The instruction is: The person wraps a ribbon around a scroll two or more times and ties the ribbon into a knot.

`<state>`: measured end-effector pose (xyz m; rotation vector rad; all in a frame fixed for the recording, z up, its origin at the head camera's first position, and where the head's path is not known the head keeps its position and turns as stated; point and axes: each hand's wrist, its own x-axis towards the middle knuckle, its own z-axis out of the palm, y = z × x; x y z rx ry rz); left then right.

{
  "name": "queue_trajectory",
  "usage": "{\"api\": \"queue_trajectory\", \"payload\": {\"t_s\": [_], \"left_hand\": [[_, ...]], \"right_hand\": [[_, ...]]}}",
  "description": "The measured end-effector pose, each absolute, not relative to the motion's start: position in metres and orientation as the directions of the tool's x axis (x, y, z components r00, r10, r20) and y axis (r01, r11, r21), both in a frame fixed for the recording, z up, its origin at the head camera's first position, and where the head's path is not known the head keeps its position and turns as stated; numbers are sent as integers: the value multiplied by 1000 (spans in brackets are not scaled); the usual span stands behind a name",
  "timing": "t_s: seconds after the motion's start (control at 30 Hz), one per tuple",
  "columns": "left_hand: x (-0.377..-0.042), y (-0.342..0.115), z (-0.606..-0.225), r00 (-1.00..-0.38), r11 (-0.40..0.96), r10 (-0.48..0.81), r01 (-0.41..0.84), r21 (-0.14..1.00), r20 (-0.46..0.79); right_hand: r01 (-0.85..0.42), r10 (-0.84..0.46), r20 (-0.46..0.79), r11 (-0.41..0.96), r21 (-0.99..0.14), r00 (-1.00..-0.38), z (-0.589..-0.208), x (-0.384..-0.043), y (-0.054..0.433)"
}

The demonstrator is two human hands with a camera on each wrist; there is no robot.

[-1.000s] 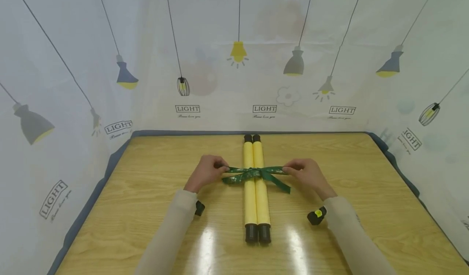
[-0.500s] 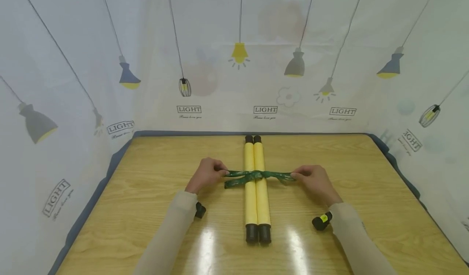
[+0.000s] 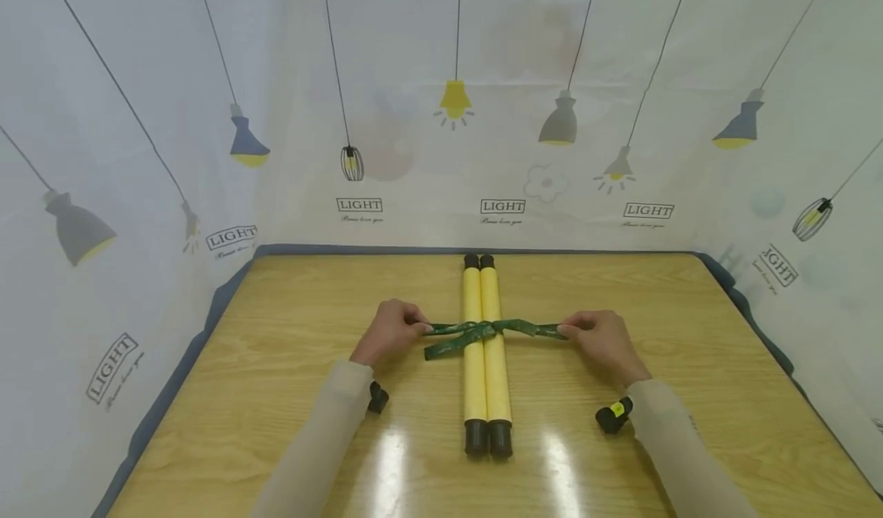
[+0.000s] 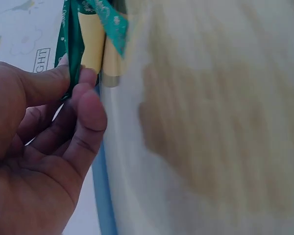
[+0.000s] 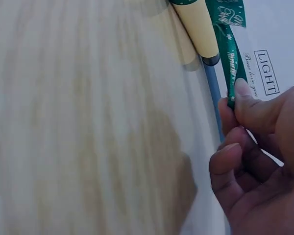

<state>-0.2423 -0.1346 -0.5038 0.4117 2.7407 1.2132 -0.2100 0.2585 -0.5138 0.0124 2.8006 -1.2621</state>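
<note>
Two yellow tubes (image 3: 474, 388) with black end caps lie side by side on the table, pointing away from me. A green ribbon (image 3: 461, 341) with light printing is wrapped and knotted around their middle. My left hand (image 3: 390, 334) pinches a ribbon length stretched out to the left, between thumb and fingers; in the left wrist view, the ribbon (image 4: 74, 46) is folded at the thumb tip. A loose ribbon end lies below it. On the other side my right hand (image 3: 605, 343) pinches the taut right length, and the right wrist view shows this ribbon (image 5: 230, 63) narrowing toward the thumb.
The wood-grain table (image 3: 276, 395) has a dark blue edge (image 3: 386, 250) at the back. White curtains (image 3: 407, 27) printed with lamps surround it on three sides. A black wrist camera (image 3: 612, 416) hangs beneath each cuff.
My right hand has moved right and slightly nearer, drawing the ribbon out longer on that side. The tail that hung down at right has pulled up. My left hand stays nearly in place.
</note>
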Motion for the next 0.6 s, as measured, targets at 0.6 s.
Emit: {"api": "queue_trajectory", "payload": {"t_s": [0.6], "left_hand": [[-251, -142, -501, -919, 476, 382, 106, 873, -97]], "right_hand": [[12, -103, -53, 360, -933, -993, -504, -226, 244]]}}
